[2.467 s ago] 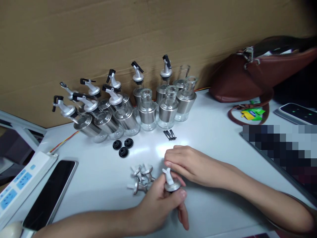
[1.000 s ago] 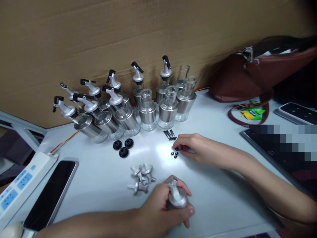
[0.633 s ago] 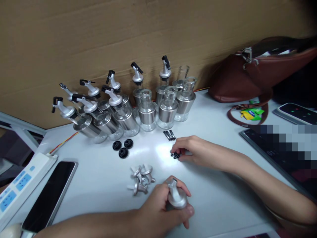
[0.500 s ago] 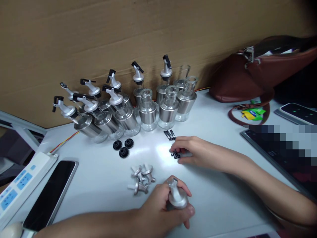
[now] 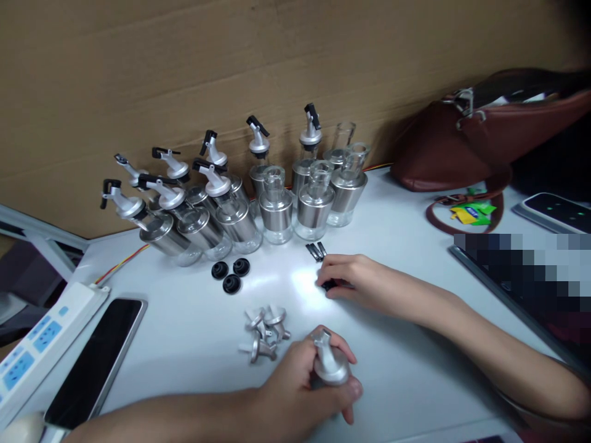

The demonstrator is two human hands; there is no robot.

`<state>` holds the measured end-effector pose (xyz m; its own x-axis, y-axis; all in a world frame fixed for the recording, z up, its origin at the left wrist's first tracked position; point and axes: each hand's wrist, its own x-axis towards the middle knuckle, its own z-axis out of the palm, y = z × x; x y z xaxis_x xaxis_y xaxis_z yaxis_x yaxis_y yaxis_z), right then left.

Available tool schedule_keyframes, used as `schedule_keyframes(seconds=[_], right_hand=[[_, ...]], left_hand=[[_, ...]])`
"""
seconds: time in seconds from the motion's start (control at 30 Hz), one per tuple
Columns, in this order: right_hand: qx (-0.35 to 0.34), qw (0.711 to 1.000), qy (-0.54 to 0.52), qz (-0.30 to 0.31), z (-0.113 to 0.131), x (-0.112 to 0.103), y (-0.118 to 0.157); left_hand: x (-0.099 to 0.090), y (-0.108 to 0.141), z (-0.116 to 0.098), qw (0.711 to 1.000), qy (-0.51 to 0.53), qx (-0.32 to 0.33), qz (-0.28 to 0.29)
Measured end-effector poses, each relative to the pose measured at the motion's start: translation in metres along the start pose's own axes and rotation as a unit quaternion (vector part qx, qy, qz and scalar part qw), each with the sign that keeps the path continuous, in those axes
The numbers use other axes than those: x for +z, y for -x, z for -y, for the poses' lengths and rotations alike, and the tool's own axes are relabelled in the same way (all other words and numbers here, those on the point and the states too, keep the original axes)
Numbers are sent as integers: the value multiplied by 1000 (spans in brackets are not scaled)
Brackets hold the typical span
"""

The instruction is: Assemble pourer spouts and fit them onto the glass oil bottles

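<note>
My left hand (image 5: 309, 381) is closed around a silver bottle pourer (image 5: 331, 366), its spout pointing up and no black lever on it. Further off, my right hand (image 5: 346, 275) has its fingertips drawn together over a cluster of small black parts (image 5: 329, 284), mostly covered by the fingers. Just beyond those fingertips lie three black levers (image 5: 316, 251). Several silver pourer tops (image 5: 264, 332) rest on the table left of my left hand. Three black ribbed stoppers (image 5: 231, 283) sit behind them.
Glass bottles with steel bands (image 5: 276, 209) stand in rows along the cardboard wall (image 5: 184, 74), many topped with pourers. A phone (image 5: 95, 363) and a power strip (image 5: 50, 344) lie at left. A brown bag (image 5: 443, 147) and a dark tablet-like device (image 5: 503, 283) are at right.
My right fingers have closed in on the small black parts, which were visible between them before. My left hand keeps the pourer in nearly the same place.
</note>
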<state>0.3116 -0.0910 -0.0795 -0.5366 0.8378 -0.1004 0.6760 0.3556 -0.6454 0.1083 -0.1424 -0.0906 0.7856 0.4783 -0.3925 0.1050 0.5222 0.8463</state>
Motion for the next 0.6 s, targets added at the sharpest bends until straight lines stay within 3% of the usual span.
schedule_keyframes(seconds=[0.23, 0.37, 0.47, 0.6], right_hand=[[20, 1000, -3, 17, 1, -8, 2], [17, 999, -30, -32, 8, -15, 5], [-16, 995, -70, -73, 20, -13, 6], [-88, 991, -102, -24, 38, 2, 5]], left_hand=[[0, 0, 1, 1000, 7, -7, 0], [0, 0, 0, 1000, 7, -7, -7], [-1, -1, 1, 1000, 10, 2, -12], [-1, -3, 5, 997, 48, 43, -37]])
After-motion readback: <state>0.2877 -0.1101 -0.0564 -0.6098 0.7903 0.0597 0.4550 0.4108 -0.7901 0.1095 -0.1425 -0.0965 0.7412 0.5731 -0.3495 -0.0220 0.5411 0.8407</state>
